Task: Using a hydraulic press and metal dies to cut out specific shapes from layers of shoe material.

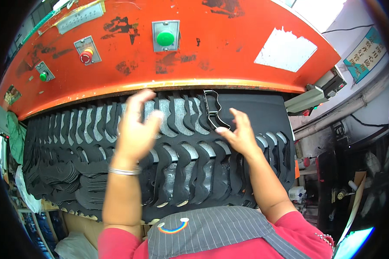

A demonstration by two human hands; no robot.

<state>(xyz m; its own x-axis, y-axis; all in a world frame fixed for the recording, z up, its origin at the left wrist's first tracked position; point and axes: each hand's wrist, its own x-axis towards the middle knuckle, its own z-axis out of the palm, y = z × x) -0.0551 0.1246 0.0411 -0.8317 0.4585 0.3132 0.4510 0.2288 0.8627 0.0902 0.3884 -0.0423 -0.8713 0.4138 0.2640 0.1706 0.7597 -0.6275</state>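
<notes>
My left hand (138, 129) hovers over the sheet's cut rows, thumb and fingers apart, holding nothing. A wavy metal cutting die (212, 109) stands on the black foam sheet (257, 114), where the cut area meets the uncut part. Beside the die's near end is my right hand (242, 134), its thumb and fingers spread; the thumb tip overlaps the die's edge, and whether it touches cannot be made out. Wavy cut-outs in the sheet show a grey surface (180, 114) below. Stacked black foam pieces (58, 175) lie at the left.
An orange machine beam (229, 56) spans the far side, low over the sheet. It carries a large green button (165, 39), a red knob (86, 55) and a small green button (43, 76). A metal bracket (307, 100) juts out at the beam's right end.
</notes>
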